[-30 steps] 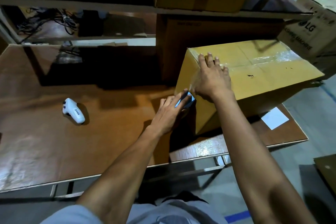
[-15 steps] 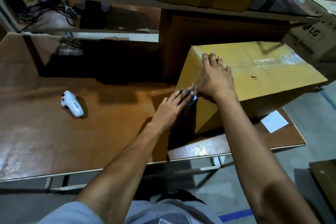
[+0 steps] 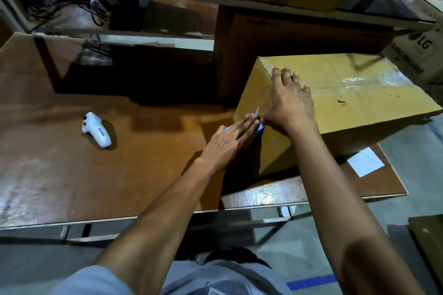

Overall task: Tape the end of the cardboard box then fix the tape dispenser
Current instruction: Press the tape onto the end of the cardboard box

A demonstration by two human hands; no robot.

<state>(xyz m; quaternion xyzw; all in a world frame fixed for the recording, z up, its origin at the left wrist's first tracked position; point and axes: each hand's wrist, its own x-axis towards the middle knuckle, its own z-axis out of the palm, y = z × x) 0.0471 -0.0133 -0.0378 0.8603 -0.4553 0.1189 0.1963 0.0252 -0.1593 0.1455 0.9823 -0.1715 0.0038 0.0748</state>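
Largest first: wide brown glossy wooden table top (image 3: 72, 175), its near edge running across the lower frame, bearing every item below. Next, large yellow-tan corrugated cardboard box (image 3: 359, 103), standing at the table's right end with one bottom corner past the near edge; clear tape shines along its top seam. Behind the table, grey metal shelf rack (image 3: 143, 38) with a tangle of dark cables on the left and further brown cartons stacked on the right; a printed white carton (image 3: 417, 55) sits at far right, just beside the box. Right hand (image 3: 287, 100), laid flat with fingers spread over the box's near upper edge, palm pressing on a strip of clear tape (image 3: 263, 109) where it folds over the corner; open, gripping nothing. Left hand (image 3: 230, 143), fingers extended and lying over a small blue tape dispenser (image 3: 260, 128), only slivers of which show beneath them, against the box's end face just below the right hand; whether the fingers close around it cannot be told. The two hands are almost touching. White handheld plastic device with dark buttons and small lettering (image 3: 97, 130), lying on the table well left of the hands. White paper slip (image 3: 365, 164), flat on the table under the box's right overhang.
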